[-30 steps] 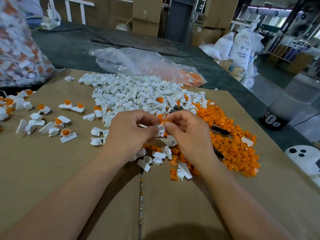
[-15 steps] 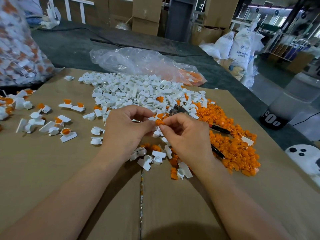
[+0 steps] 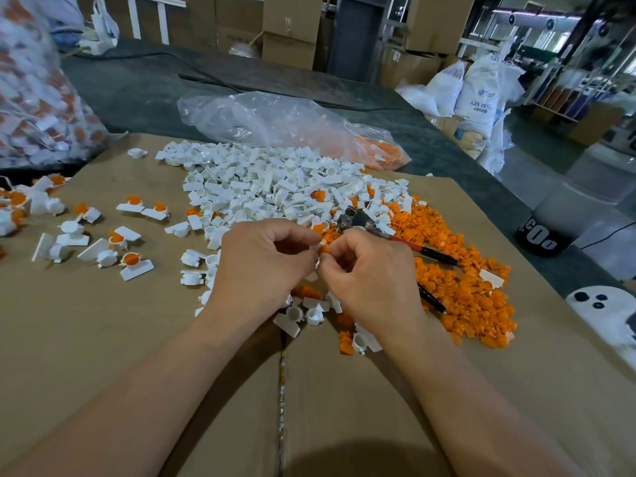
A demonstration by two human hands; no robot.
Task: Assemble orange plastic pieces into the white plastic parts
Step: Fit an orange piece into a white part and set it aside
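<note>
My left hand and my right hand meet at the middle of the cardboard sheet, fingertips together. Between them sits a small orange piece against a white part that the fingers mostly hide. My left hand pinches the white part, my right hand pinches the orange piece. A big heap of white parts lies just beyond the hands. A spread of orange pieces covers the right side. Several finished white-and-orange parts lie at the left.
Pliers with red-black handles lie on the orange pieces behind my right hand. A clear plastic bag with orange pieces sits at the back. A full bag of finished parts stands far left. Sacks and boxes stand beyond the table.
The hands have risen slightly and moved closer together, and the orange piece is now pressed against the white part between the fingertips.
</note>
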